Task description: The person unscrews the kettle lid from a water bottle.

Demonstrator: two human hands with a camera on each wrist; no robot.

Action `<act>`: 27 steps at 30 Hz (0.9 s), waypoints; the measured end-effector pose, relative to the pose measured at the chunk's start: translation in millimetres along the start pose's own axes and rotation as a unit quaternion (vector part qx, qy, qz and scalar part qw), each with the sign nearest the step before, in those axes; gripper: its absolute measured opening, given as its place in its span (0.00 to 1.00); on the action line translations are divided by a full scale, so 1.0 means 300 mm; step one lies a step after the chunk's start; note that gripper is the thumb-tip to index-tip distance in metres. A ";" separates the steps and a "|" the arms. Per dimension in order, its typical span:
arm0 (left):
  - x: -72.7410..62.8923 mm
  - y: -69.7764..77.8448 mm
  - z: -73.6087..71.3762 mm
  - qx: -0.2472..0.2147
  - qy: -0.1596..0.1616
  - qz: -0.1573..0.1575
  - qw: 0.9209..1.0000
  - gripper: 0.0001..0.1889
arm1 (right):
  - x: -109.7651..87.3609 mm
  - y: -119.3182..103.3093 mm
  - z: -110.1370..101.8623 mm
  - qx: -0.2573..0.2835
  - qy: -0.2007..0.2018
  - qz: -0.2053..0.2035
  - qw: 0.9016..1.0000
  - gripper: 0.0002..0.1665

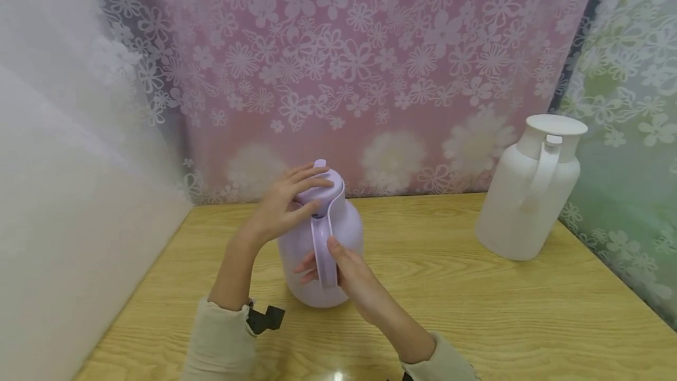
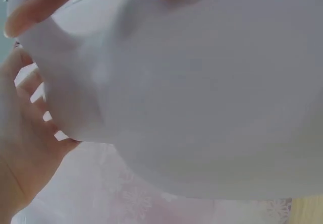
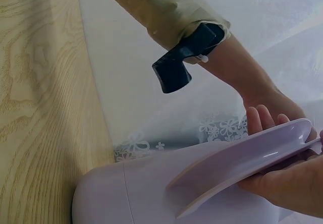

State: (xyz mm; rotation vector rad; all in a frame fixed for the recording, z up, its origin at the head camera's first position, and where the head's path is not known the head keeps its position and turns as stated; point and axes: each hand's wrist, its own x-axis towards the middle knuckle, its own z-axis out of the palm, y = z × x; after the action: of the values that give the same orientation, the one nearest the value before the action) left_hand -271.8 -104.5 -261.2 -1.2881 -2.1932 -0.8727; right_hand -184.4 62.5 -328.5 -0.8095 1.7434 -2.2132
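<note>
A pale purple thermos jug [image 1: 350,225] stands upright on the table, its handle [image 1: 321,246] facing me. My left hand [image 1: 276,206] lies over the lid [image 1: 320,195], fingers spread across the top and thumb at the near rim. In the left wrist view, fingers [image 2: 30,95] bend against the neck of the jug [image 2: 75,93]. My right hand [image 1: 359,281] holds the handle, its fingers passed through the loop and the thumb along the right side. Close up in the right wrist view, the handle [image 3: 242,158] lies between that hand's thumb and fingers.
A white thermos jug [image 1: 513,204] stands at the table's right side, handle turned towards me. Behind the wooden table [image 1: 418,257] hangs a pink flowered curtain [image 1: 338,75]; a white wall [image 1: 79,193] is on the left. A black wrist mount [image 1: 266,318] sits at the left cuff.
</note>
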 end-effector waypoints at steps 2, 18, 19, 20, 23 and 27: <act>-0.007 -0.009 0.003 -0.016 -0.003 0.010 1.000 0.17 | -0.001 0.000 0.000 -0.002 -0.003 -0.002 1.000 0.38; 0.009 0.036 0.024 0.086 0.019 -0.080 0.993 0.16 | -0.001 -0.001 0.002 0.007 -0.002 0.002 1.000 0.36; 0.012 0.043 0.025 0.099 0.018 -0.089 0.991 0.16 | -0.001 -0.001 0.002 0.006 -0.002 0.003 1.000 0.36; 0.015 0.051 0.025 0.110 0.015 -0.100 0.989 0.17 | -0.001 -0.001 0.001 0.005 -0.003 0.001 1.000 0.36; 0.027 0.075 0.025 0.143 0.004 -0.131 0.981 0.18 | 0.001 0.000 0.000 0.000 -0.004 -0.004 1.000 0.36; 0.049 0.101 0.027 0.192 -0.008 -0.164 0.968 0.20 | 0.002 0.001 0.001 0.004 -0.002 -0.006 1.000 0.36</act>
State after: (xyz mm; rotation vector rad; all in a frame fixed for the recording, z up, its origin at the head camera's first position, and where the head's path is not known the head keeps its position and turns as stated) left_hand -252.4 -78.9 -248.6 -0.7658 -2.4745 -0.5071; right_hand -184.9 61.9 -328.5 -0.8251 1.7307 -2.2231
